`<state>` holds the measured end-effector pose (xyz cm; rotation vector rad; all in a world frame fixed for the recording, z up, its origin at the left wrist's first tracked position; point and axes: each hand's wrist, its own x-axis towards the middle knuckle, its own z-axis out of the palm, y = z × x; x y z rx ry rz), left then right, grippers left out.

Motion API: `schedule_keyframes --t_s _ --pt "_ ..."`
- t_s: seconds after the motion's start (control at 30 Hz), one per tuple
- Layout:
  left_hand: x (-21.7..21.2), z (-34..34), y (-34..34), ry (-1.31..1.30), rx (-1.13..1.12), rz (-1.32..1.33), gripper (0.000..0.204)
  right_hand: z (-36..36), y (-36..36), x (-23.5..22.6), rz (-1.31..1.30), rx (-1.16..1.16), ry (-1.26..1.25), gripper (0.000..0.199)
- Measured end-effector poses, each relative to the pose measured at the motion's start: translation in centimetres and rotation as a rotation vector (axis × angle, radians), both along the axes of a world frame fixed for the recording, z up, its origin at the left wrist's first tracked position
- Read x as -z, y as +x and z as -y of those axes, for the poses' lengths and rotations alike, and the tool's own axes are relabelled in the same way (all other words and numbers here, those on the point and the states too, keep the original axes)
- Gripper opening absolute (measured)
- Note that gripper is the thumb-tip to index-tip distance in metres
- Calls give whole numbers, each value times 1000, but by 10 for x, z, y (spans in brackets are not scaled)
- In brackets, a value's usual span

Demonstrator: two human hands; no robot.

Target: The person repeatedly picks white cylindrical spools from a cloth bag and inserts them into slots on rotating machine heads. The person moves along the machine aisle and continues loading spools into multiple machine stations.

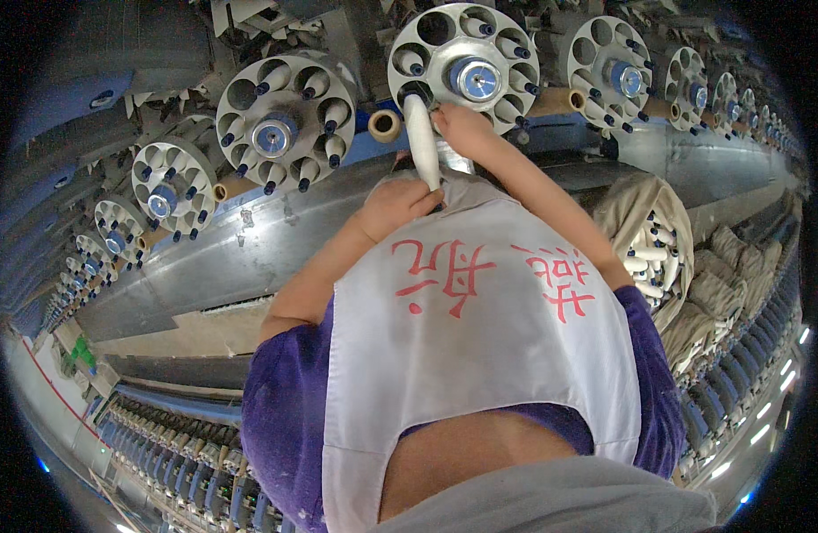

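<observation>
A long white yarn bobbin (421, 138) stands almost upright in front of my chest, its top just under the round white bobbin magazine (444, 51). My left hand (398, 210) grips its lower end between thumb and fingers. Close to the bobbin's upper part, on its right, is my right hand (468, 133), with its fingers closed beneath the magazine's rim. Whatever those fingers pinch is too small to make out. Several dark-tipped bobbins sit in the magazine's round pockets, around a blue and silver hub (476, 80).
Similar magazines (274, 124) line the machine on both sides. A brown paper tube (384, 125) lies left of my bobbin. To my right, a cloth sack (635, 200) holds several white bobbins. A metal ledge (240, 235) runs along the machine.
</observation>
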<state>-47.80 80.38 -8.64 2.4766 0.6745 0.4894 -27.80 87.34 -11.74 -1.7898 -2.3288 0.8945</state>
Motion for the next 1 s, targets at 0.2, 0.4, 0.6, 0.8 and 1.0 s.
schedule_keyframes --t_s 0.2,0.4,0.6,0.8,1.0 --pt "-3 -10 2 19 -84 201 31 19 17 -39 -651 467 -515 17" --pt "-88 -52 -2 -260 -645 223 41 -7 18 -143 -412 -182 307 13" --pt "-215 -58 -9 1349 -2049 -2767 41 -39 44 -93 153 -19 412 23" --pt "-246 -33 46 1644 -2274 -2935 35 -19 83 -90 -412 551 940 30" --pt "-239 -22 98 1915 -2485 -2420 29 58 107 -107 -317 601 1104 24"
